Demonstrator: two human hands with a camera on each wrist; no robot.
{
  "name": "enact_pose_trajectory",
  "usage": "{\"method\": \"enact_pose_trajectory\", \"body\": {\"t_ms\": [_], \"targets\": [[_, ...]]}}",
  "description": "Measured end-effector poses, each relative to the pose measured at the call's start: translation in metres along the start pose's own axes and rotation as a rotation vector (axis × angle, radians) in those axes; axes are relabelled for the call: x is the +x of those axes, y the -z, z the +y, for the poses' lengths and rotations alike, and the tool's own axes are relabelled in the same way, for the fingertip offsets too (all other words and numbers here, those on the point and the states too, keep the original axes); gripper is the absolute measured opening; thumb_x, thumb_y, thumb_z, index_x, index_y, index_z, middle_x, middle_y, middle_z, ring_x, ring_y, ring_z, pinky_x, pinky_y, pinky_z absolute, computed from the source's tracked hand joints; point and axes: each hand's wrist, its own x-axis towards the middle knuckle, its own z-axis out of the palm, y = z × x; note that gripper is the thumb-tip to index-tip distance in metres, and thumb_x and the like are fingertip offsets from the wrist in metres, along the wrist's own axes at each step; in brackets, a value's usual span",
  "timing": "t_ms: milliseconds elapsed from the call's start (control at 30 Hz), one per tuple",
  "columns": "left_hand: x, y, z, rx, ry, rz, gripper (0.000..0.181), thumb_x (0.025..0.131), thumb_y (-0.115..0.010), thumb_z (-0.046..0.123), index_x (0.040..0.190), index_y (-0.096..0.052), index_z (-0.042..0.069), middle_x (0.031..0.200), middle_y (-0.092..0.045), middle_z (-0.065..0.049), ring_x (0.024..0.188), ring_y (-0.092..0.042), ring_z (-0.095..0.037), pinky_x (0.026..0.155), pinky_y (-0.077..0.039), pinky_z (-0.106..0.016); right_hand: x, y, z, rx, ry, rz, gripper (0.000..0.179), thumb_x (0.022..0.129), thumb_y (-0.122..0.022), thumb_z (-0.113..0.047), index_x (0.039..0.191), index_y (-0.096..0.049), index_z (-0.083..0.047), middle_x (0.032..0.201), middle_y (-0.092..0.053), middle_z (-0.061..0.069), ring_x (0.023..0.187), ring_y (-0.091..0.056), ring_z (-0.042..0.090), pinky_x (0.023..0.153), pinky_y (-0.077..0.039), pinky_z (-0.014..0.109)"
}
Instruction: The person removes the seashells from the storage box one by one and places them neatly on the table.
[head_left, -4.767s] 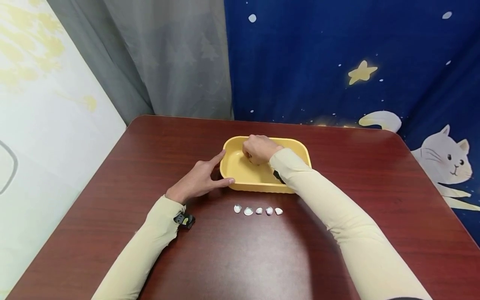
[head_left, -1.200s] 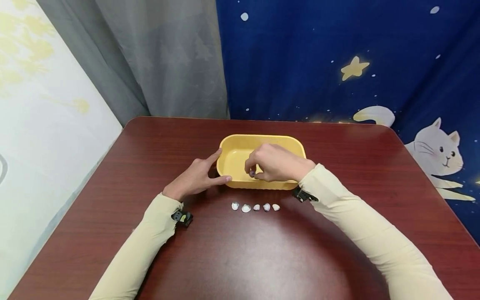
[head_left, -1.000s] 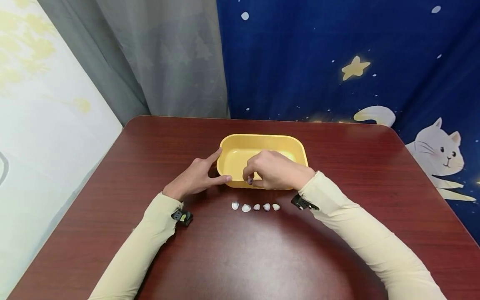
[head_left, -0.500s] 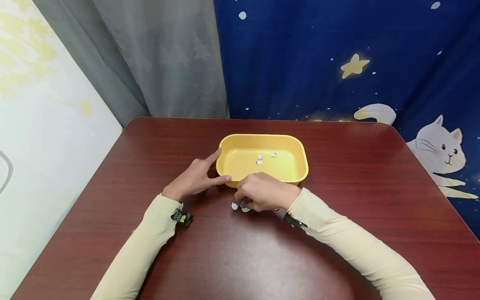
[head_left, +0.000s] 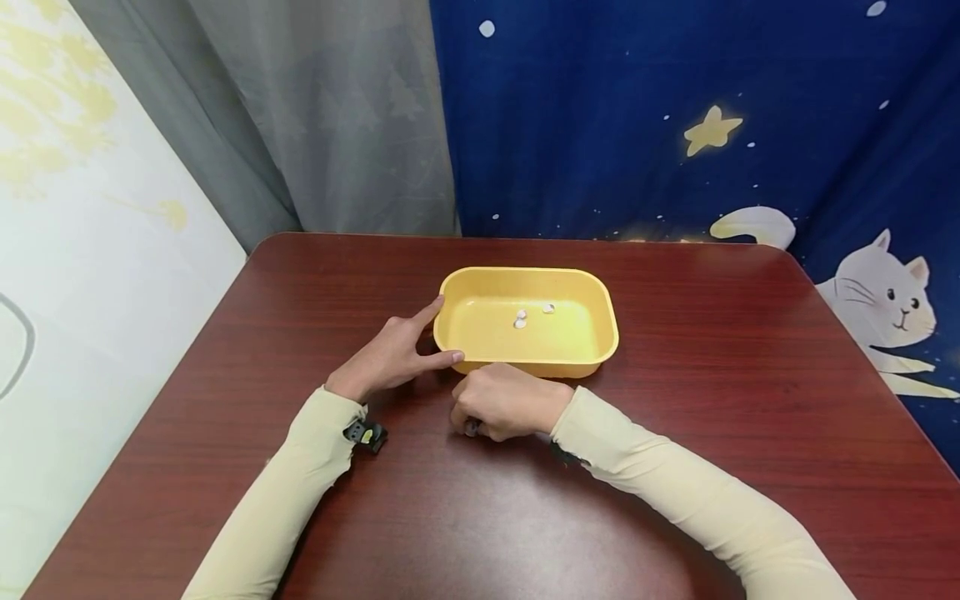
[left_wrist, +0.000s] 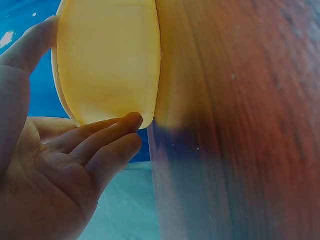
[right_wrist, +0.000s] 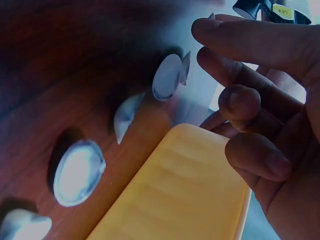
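Note:
My right hand (head_left: 510, 404) pinches a small dark seashell (head_left: 471, 427) low over the table, at the front side of a yellow plastic tub (head_left: 540, 367). In the right wrist view only a thin tip of that shell shows at the fingertips. Beside it lies a row of several pale shells, among them a round shiny shell (right_wrist: 79, 172) and a white oval shell (right_wrist: 167, 77); the hand hides this row in the head view. With fingers spread and straight, my left hand (head_left: 393, 354) touches the tub's left end at the rim.
Inside the tub lie a few whitish shells (head_left: 549, 308), right of its middle. The reddish-brown table (head_left: 750, 375) extends on all sides. Behind its far edge hang a grey curtain (head_left: 360, 125) and a blue one (head_left: 585, 125).
From inside the tub, my right hand has come out over the front rim with a shell, then down and left over the row on the table. The left hand has stayed at the tub.

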Motion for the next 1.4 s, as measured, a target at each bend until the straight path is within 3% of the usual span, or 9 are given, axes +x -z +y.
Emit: {"method": "enact_pose_trajectory", "body": {"t_ms": [200, 400, 633, 733, 900, 1133, 1400], "targets": [[0.0, 0.0, 0.0, 0.021, -0.007, 0.009, 0.104, 0.085, -0.064, 0.07, 0.163, -0.017, 0.021, 0.081, -0.056, -0.005, 0.067, -0.051, -0.017, 0.077, -0.047, -0.032, 0.004, -0.003, -0.003, -0.003, -0.009, -0.02, 0.025, 0.081, -0.076, -0.005, 0.088, -0.079, -0.028, 0.087, -0.071, -0.014, 0.077, -0.062, 0.002, 0.069, -0.051, 0.019], [-0.001, 0.0, 0.0, 0.019, -0.009, 0.009, 0.104, 0.085, -0.064, 0.07, 0.163, -0.017, 0.021, 0.085, -0.058, -0.008, 0.07, -0.053, -0.019, 0.08, -0.047, -0.033, 0.005, -0.004, -0.006, -0.023, -0.016, -0.026, 0.025, 0.081, -0.076, -0.006, 0.088, -0.079, -0.03, 0.086, -0.07, -0.014, 0.077, -0.063, 0.004, 0.068, -0.052, 0.02], [-0.001, -0.001, 0.0, 0.011, -0.025, 0.021, 0.103, 0.085, -0.065, 0.069, 0.162, -0.019, 0.019, 0.11, -0.064, -0.009, 0.085, -0.055, -0.021, 0.084, -0.047, -0.035, 0.002, -0.002, -0.005, -0.017, 0.01, -0.005, 0.025, 0.083, -0.075, -0.007, 0.089, -0.079, -0.031, 0.087, -0.07, -0.013, 0.076, -0.061, 0.003, 0.068, -0.051, 0.019], [-0.001, -0.001, -0.001, 0.006, -0.025, 0.019, 0.103, 0.085, -0.065, 0.069, 0.163, -0.018, 0.02, 0.113, -0.064, -0.011, 0.085, -0.056, -0.023, 0.083, -0.047, -0.035, -0.001, 0.003, -0.003, -0.016, 0.006, 0.007, 0.026, 0.084, -0.075, -0.008, 0.093, -0.08, -0.031, 0.088, -0.07, -0.011, 0.078, -0.063, 0.005, 0.068, -0.054, 0.023], [-0.002, -0.001, 0.0, 0.01, -0.029, 0.026, 0.102, 0.085, -0.066, 0.068, 0.162, -0.019, 0.02, 0.138, -0.059, -0.012, 0.095, -0.058, -0.024, 0.088, -0.048, -0.036, -0.009, 0.016, 0.002, -0.053, -0.018, 0.047, 0.029, 0.083, -0.076, -0.008, 0.098, -0.081, -0.032, 0.087, -0.069, -0.008, 0.081, -0.066, 0.01, 0.068, -0.057, 0.031], [-0.002, 0.001, 0.0, 0.023, -0.016, 0.034, 0.101, 0.086, -0.066, 0.068, 0.162, -0.02, 0.02, 0.107, -0.067, -0.013, 0.088, -0.058, -0.024, 0.085, -0.048, -0.035, -0.018, 0.035, 0.013, -0.037, -0.033, 0.115, 0.016, 0.085, -0.076, -0.011, 0.091, -0.08, -0.025, 0.086, -0.071, -0.009, 0.079, -0.068, 0.009, 0.071, -0.057, 0.032], [-0.002, 0.002, 0.003, 0.024, -0.008, 0.014, 0.103, 0.085, -0.066, 0.067, 0.162, -0.019, 0.017, 0.11, -0.066, -0.014, 0.091, -0.058, -0.023, 0.085, -0.048, -0.036, -0.027, 0.062, 0.03, -0.031, -0.117, 0.096, 0.025, 0.078, -0.077, -0.002, 0.096, -0.078, -0.02, 0.086, -0.073, -0.006, 0.079, -0.067, 0.011, 0.072, -0.057, 0.034]]}}
